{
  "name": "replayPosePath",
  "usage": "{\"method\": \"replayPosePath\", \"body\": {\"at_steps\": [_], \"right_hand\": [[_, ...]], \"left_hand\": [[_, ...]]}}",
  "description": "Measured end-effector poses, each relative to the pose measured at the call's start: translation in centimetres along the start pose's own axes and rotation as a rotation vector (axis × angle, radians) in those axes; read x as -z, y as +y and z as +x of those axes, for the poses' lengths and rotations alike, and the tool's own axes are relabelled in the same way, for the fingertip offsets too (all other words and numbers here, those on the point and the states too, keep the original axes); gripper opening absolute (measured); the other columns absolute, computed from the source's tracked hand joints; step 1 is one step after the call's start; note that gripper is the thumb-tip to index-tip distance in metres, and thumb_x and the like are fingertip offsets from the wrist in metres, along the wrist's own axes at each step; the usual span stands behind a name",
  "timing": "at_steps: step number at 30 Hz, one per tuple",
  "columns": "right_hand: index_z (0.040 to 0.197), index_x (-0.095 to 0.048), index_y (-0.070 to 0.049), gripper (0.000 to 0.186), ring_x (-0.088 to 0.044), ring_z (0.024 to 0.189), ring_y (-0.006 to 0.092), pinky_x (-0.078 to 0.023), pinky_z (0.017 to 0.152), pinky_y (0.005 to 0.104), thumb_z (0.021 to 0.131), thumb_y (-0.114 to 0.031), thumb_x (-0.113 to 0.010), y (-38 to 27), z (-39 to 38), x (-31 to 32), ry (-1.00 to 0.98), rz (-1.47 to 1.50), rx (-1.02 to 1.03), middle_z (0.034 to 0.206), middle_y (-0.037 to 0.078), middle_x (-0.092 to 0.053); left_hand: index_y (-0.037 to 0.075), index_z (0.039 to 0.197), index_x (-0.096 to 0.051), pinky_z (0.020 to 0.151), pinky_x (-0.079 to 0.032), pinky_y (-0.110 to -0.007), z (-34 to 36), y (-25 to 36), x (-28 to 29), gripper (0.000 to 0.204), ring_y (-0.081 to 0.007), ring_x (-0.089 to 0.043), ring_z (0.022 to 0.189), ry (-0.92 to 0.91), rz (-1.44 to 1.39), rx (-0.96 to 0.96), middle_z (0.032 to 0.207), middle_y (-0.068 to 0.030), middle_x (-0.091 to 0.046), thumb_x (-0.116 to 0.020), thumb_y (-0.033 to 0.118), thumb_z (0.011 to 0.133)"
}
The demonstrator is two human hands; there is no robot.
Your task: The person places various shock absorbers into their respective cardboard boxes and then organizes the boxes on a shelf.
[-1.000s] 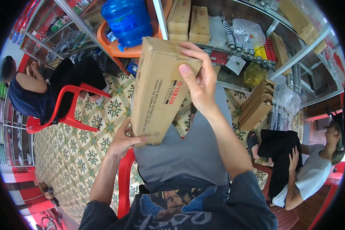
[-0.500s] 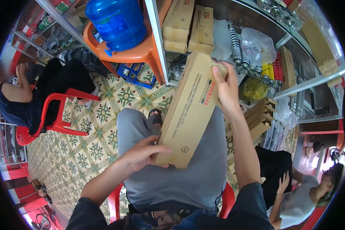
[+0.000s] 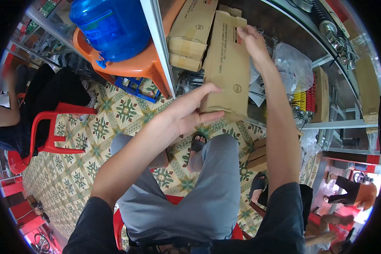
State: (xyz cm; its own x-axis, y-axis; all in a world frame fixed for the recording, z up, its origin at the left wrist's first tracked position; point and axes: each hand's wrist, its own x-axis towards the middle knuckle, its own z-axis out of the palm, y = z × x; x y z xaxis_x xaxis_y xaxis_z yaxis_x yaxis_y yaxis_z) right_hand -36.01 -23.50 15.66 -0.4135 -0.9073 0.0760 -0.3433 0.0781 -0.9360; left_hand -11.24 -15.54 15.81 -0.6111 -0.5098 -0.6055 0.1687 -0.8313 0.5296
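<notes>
A long brown cardboard box (image 3: 226, 63) is stretched out in front of me, its far end inside the glass display case beside other cartons. My left hand (image 3: 192, 111) grips its near end, with the thumb on the left edge and fingers reaching under the bottom corner. At the far right edge, my right hand (image 3: 255, 47) is closed on the box, the fingertips near a red printed label. Part of the box's underside and what lies beneath it are hidden.
Stacked cartons (image 3: 189, 31) stand left of the box behind a metal post (image 3: 158, 42). Yellow and red shock absorber springs (image 3: 302, 100) and a clear plastic bag (image 3: 293, 65) lie to the right. A blue water jug (image 3: 110, 31) sits on an orange chair (image 3: 150, 57). People are at both sides.
Both hands have carried the box from above my lap forward into the display case. My arms now reach farther out, and my legs are spread apart with the floor showing between them.
</notes>
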Motion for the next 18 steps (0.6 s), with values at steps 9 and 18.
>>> {"method": "replayPosePath", "body": {"at_steps": [9,18], "right_hand": [[0.155,-0.043,-0.003,0.07,-0.049,0.141,0.0276,-0.048,0.108,0.0385,0.094,-0.015,-0.077,3.8,-15.7,1.2,-0.09,0.317,0.131,0.157,0.02,-0.045],[0.142,-0.057,-0.002,0.065,-0.058,0.133,0.0386,-0.051,0.104,0.0426,0.081,0.0,-0.081,5.0,-16.6,-1.2,0.112,-0.191,0.404,0.143,0.029,-0.058]], "left_hand": [[-0.001,0.132,-0.054,0.091,-0.065,-0.041,2.0,1.3,0.8,0.053,-0.0297,-0.065,0.11,-0.061,-0.078,-0.13,0.126,-0.0154,-0.05,-0.076,0.024,0.09],[-0.003,0.132,-0.052,0.092,-0.065,-0.04,3.4,1.4,0.3,0.054,-0.0301,-0.063,0.113,-0.107,-0.148,-0.22,0.127,-0.0165,-0.05,-0.076,0.023,0.091]]}}
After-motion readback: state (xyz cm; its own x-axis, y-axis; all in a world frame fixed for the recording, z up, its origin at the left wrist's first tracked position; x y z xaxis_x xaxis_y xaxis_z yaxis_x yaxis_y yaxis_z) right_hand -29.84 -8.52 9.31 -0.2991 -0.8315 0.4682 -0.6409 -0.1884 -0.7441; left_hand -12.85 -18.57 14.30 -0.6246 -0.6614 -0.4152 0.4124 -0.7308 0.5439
